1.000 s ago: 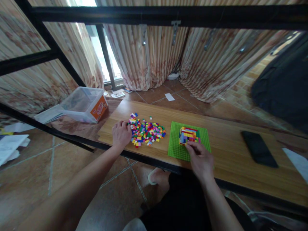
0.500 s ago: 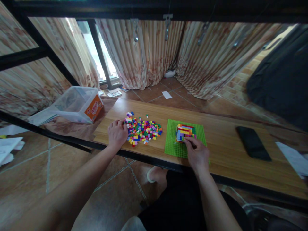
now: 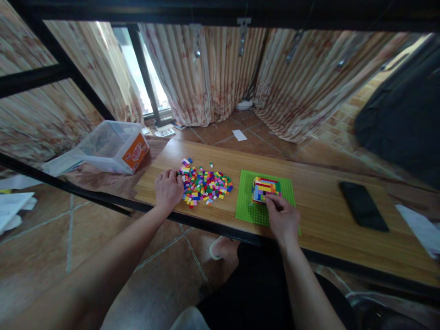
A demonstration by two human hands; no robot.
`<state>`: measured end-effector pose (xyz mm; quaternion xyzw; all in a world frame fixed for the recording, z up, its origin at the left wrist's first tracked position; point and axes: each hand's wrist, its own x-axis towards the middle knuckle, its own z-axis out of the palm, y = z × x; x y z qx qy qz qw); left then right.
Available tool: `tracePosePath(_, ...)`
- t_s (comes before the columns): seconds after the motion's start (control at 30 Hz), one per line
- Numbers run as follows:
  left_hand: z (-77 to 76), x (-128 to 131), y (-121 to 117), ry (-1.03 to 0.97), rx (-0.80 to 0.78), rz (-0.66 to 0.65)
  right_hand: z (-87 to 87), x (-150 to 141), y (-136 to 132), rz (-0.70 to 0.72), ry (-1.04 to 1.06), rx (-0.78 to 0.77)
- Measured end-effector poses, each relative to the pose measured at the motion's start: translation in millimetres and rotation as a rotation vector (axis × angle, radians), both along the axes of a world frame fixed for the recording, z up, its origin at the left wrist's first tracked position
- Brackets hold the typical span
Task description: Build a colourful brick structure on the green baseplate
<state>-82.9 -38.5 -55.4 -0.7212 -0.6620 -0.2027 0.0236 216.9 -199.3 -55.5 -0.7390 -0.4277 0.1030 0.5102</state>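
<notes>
A loose pile of small colourful toy bricks [image 3: 206, 185] is spread on the wooden table. My left hand [image 3: 169, 189] rests palm down at the pile's left edge, its fingers loosely bent and reaching the outermost bricks. To the right lies a green studded baseplate [image 3: 245, 206]. On it stands a low, multicoloured brick build [image 3: 265, 187] with red, yellow, blue and purple rows. My right hand [image 3: 284, 219] is at the near edge of this build, thumb and forefinger pinched together against it. Whatever sits between those fingertips is too small to make out.
A black phone [image 3: 363, 206] lies on the table [image 3: 319, 215] toward the right, with white paper [image 3: 417, 227] beyond it. A clear plastic box [image 3: 115, 149] with an orange label stands past the left end. A black metal bar [image 3: 220, 13] crosses overhead before the curtains.
The view has shifted slightly. My right fingertips have moved a little up onto the build's near edge, still pinched. My left hand keeps its place beside the pile.
</notes>
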Motion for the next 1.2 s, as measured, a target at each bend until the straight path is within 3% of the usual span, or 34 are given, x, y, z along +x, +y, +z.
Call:
tracePosePath(0.57,0.6,0.4,-0.9,0.029,0.006,0.009,-7.6,1.9,16.2,-0.048,0.296,0.109)
tracePosePath(0.8,4.2,0.9,-2.9,0.031,-0.004,0.002,-9.1,5.5,17.4,-0.017,0.274,0.034)
tracePosePath(0.97,2.6,0.1,-1.6,0.030,0.004,-0.005,6.6,19.9,5.2,-0.078,0.147,0.035)
tracePosePath(1.07,2.4,0.0,-1.5,0.028,0.005,-0.003,22.7,38.4,6.7,0.111,-0.086,0.000)
tracePosePath(1.2,2.8,0.1,-1.7,0.025,0.005,-0.006,30.4,59.4,25.9,0.436,-0.366,-0.214)
